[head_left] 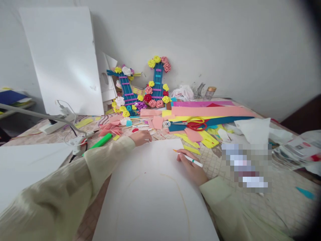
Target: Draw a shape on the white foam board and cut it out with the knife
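Observation:
A large white board (152, 197) lies in front of me on the table, with a faint curved orange line drawn on it. My right hand (191, 167) rests on the board's right edge and holds an orange-tipped white marker (189, 158), its tip on the board. My left hand (141, 137) reaches forward to the board's far edge, fingers curled, next to small craft sticks; whether it grips anything is unclear. Both arms wear pale yellow-green sleeves.
Two blue ladder-shaped crafts with paper flowers (156, 83) lean on the wall. Pink, yellow and blue paper strips (210, 112) and red-yellow scissors (197, 124) lie beyond the board. A glue gun (79, 142), green marker (101, 141), power strip (56, 124) and white boards (65, 60) stand left.

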{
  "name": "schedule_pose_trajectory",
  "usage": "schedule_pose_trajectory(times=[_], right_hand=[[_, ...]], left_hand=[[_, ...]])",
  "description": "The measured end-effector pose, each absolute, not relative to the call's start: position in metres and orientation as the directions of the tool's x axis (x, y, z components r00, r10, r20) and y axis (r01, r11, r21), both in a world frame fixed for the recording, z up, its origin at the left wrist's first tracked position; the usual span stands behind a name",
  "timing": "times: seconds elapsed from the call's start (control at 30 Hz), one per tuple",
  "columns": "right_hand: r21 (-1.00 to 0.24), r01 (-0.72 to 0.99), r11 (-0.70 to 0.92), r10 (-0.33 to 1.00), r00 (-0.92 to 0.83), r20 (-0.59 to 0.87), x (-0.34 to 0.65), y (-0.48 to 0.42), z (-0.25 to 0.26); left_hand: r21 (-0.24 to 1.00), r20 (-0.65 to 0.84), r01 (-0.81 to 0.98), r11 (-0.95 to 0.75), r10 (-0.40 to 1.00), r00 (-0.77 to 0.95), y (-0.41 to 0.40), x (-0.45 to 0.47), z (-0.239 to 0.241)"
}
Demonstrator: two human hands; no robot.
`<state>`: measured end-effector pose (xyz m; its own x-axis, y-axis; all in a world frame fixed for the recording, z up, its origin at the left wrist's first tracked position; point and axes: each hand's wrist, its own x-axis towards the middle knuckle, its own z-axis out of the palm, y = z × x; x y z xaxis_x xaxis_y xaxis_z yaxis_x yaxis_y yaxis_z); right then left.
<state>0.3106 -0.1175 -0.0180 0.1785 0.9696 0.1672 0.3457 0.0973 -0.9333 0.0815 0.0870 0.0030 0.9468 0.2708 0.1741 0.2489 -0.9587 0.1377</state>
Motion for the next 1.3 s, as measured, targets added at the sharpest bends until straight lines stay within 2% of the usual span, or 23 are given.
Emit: schedule_pose_trajectory(times=[0.43, 0.63, 1.3], right_hand=[[-0.931, 0.349, 0.108, 0.963, 0.195, 0.185, 0.313, -0.115, -0.021], [-0.930, 0.348, 0.116, 0.961, 0.196, 0.193, 0.313, -0.115, -0.022], [-0.932, 0.344, 0.112, 0.966, 0.184, 0.184, 0.310, -0.118, -0.014]], left_hand=[[0.168, 0.116, 0.219, -0.961, 0.239, 0.964, 0.090, 0.114, 0.007], [0.181, 0.143, 0.225, -0.958, 0.252, 0.957, 0.087, 0.145, 0.002], [0.189, 0.152, 0.166, -0.968, 0.196, 0.969, 0.096, 0.124, 0.005]])
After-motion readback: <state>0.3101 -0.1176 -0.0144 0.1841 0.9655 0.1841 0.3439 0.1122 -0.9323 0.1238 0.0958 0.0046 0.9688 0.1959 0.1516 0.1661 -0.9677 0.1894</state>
